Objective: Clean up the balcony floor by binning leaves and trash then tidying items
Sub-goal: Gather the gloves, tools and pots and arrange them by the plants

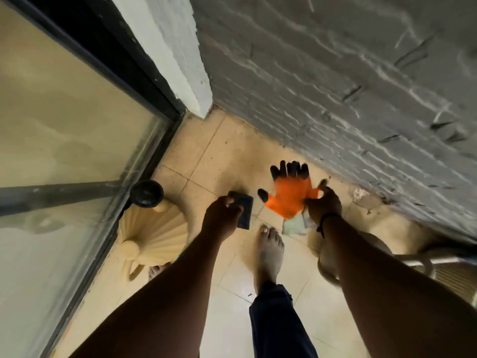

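The right hand [324,202] pinches an orange work glove [290,196] by its cuff edge, fingers curled on the fabric, and holds it up above the tiled floor [206,156] near the foot of the grey textured wall [335,73]; the glove hangs spread flat, its palm and back bright orange, its four fingertips and thumb tip coated black, the fingers pointing away from the person and the thumb sticking out to the left; a dark cord bracelet [326,220] circles the right wrist. The left hand [222,215] grips a dark, flat rectangular object [244,210], thumb and fingers curled round its upper end; what the object is cannot be told. A bare foot [269,250] stands on the tiles below the glove, with a dark trouser leg [273,319] above it; a crumpled pale scrap [295,224] lies on the floor just under the glove. To the left, a cream ribbed ornament [152,228] with a small black pot [146,193] beside it sits against the black-framed glass door [64,112].
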